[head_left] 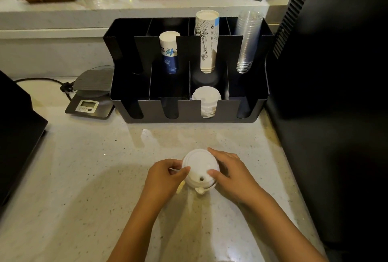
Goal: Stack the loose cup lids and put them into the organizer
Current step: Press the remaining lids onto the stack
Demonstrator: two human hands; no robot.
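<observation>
Your left hand [165,174] and right hand [228,172] both grip the white lid stack [199,168] — fingers closed round it over the worktop [84,167] — organizer [189,112] at 12 o'clock.

On the surface [84,167] I see the organizer [189,112] ahead, a scale [90,102] to its left. A lid stack [206,98] sits in its front row, cup stacks [206,41] behind. My hands' lids [199,167] lie nearer me.

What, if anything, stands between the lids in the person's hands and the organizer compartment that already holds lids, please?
Nothing visible does. Both hands, left hand and right hand, hold the stack of lids above bare counter. The organizer stands straight ahead, and its compartment with white lids is open on top.
</observation>
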